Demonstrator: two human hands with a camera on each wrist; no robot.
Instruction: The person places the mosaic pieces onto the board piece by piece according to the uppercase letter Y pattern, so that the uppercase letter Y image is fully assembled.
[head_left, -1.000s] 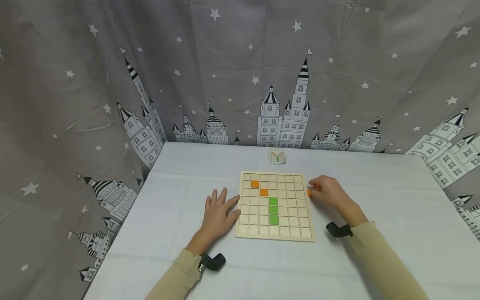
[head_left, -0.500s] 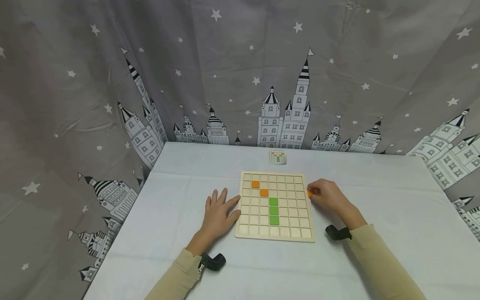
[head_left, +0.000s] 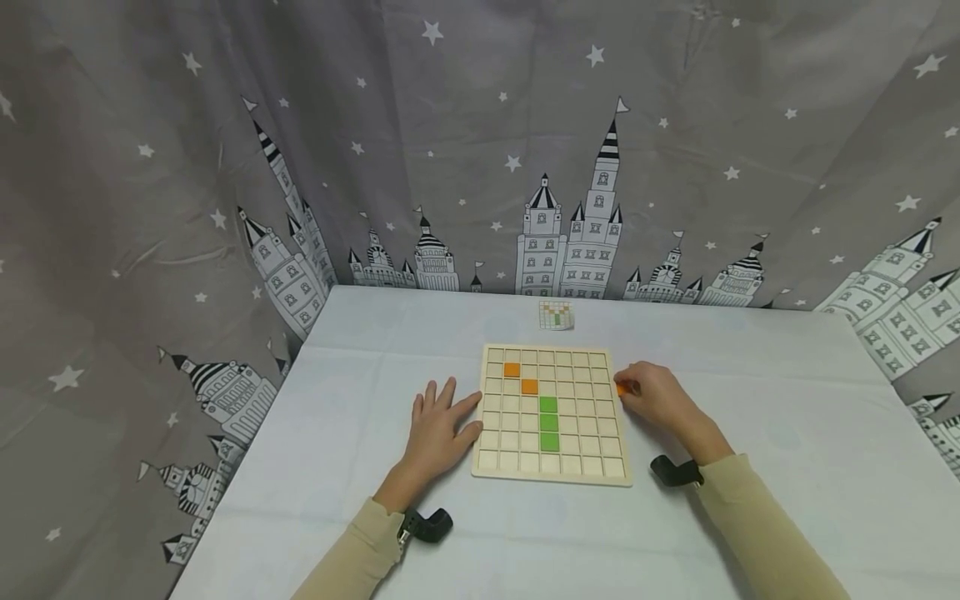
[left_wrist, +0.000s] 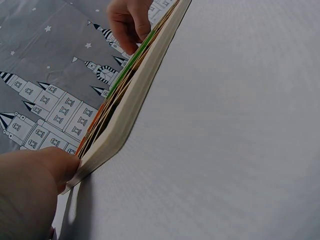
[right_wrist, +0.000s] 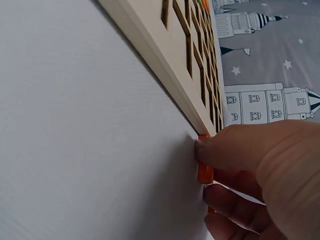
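Note:
A pale wooden grid board (head_left: 507, 421) lies flat on the white table, with two orange tiles (head_left: 529, 387) set diagonally and a column of green tiles (head_left: 549, 422) below them. Fingers spread, my left hand (head_left: 438, 432) rests beside the board, its thumb and index finger touching the left edge. Off the right edge, my right hand (head_left: 660, 398) pinches an orange tile (right_wrist: 205, 172) between thumb and curled fingers, close against the board's corner in the right wrist view. Another bit of orange (right_wrist: 210, 210) shows behind the lower fingers, mostly hidden.
A small printed card (head_left: 557, 316) with a coloured grid pattern lies behind the board. White cloth (head_left: 525, 542) covers the table. A grey curtain (head_left: 465, 100) with castles and stars hangs at the back and left.
The right hand has stayed by the board's right edge, its fingers drawing in around the orange tile and the hand dipping slightly. The left hand and the tiles on the board keep their places.

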